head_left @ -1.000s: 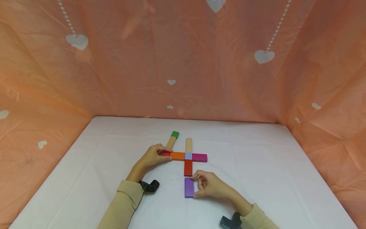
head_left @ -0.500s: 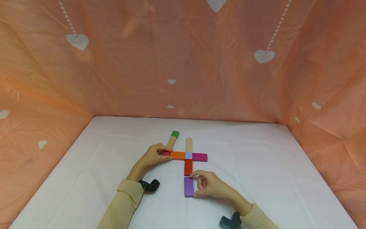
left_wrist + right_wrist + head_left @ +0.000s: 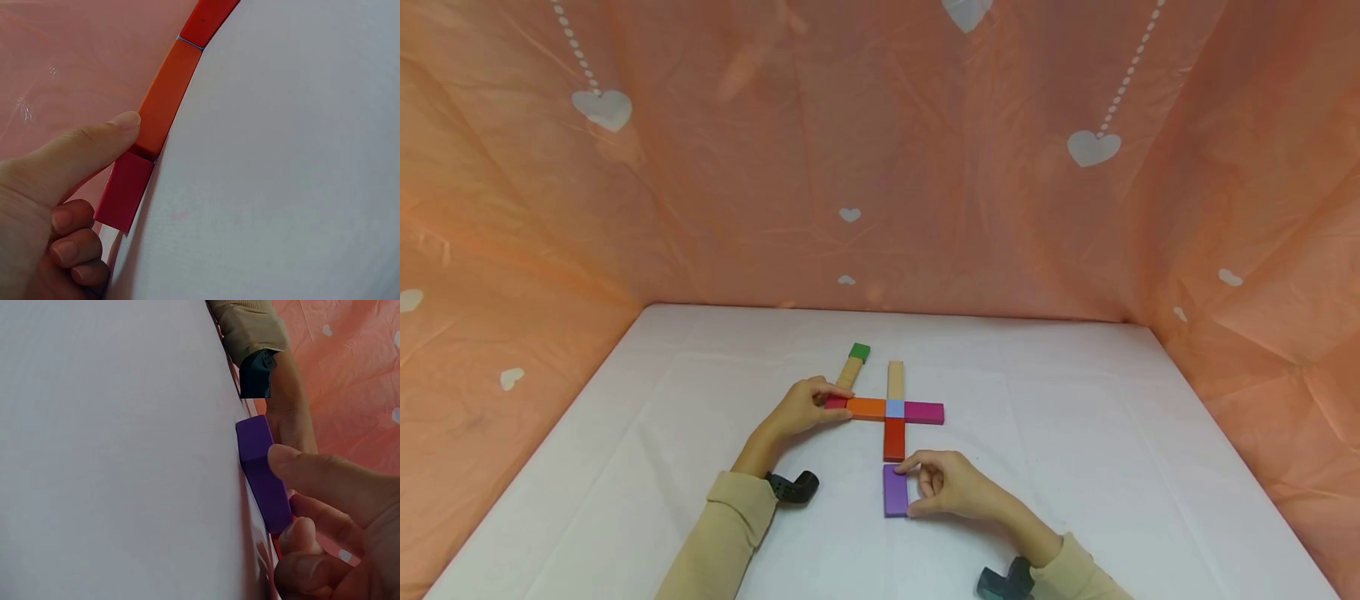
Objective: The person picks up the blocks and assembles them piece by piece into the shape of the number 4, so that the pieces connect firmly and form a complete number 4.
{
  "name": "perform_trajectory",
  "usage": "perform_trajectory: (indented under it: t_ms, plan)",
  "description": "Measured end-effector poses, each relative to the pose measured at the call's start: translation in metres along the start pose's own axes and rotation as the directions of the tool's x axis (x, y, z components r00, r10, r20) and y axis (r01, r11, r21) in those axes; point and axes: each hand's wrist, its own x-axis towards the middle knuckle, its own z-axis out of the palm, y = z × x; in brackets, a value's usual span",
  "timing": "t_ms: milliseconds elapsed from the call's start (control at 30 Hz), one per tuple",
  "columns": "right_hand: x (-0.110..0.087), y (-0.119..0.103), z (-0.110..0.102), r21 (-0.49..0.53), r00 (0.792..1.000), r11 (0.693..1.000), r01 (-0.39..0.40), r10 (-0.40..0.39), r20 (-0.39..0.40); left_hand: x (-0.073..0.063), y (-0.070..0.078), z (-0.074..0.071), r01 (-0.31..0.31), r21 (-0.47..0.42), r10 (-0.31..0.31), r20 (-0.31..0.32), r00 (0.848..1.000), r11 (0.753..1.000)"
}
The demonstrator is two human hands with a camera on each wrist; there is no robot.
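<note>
In the head view my left hand (image 3: 797,408) pinches the left end of an orange block (image 3: 867,408), beside a crimson block (image 3: 125,192) that it partly covers. The thumb lies at the seam between these two in the left wrist view. My right hand (image 3: 951,483) holds a purple block (image 3: 895,492) between thumb and index finger, its other fingers curled. Just beyond the purple block, with a thin gap, lies a red block (image 3: 894,439). A light blue block (image 3: 895,408) joins the red, orange and magenta (image 3: 924,413) blocks in a cross.
A plain wooden block (image 3: 896,380) extends away from the light blue one. Another wooden piece (image 3: 849,373) slants up to a green block (image 3: 860,352). All lie on a white table (image 3: 1075,433), with orange sheeting (image 3: 970,183) behind and at both sides.
My right index fingertip has shifted slightly, from the gap by the red block onto the far end of the purple block. The left hand and the blocks look nearly still.
</note>
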Motion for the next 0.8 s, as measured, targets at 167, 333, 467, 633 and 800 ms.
perform_trajectory:
  t_ms: [167, 333, 467, 633, 800]
  plan:
    - [0.0001, 0.0011, 0.0005, 0.007, 1.0, 1.0, 0.009, -0.009, -0.002, 0.0, -0.0002, 0.0001, -0.001, -0.006, 0.001, -0.005, 1.0, 1.0]
    - [-0.0003, 0.0019, 0.0007, 0.016, 1.0, 1.0, 0.019, -0.019, -0.005, 0.0001, -0.0003, 0.0004, 0.002, -0.01, -0.002, -0.006, 1.0, 1.0]
    - [-0.0006, 0.0022, 0.001, 0.018, 1.0, 0.999, 0.026, -0.026, -0.005, 0.0003, -0.0006, 0.0008, 0.008, -0.011, -0.009, -0.004, 1.0, 1.0]
    - [-0.0006, 0.0019, 0.0017, 0.022, 0.999, 0.999, 0.034, -0.034, -0.01, 0.0003, -0.0002, 0.0008, 0.006, -0.01, -0.006, -0.003, 1.0, 1.0]
    - [-0.0006, 0.0022, 0.0025, 0.029, 0.999, 0.999, 0.045, -0.044, -0.02, 0.0004, -0.0001, 0.0007, 0.001, -0.006, -0.001, -0.005, 1.0, 1.0]
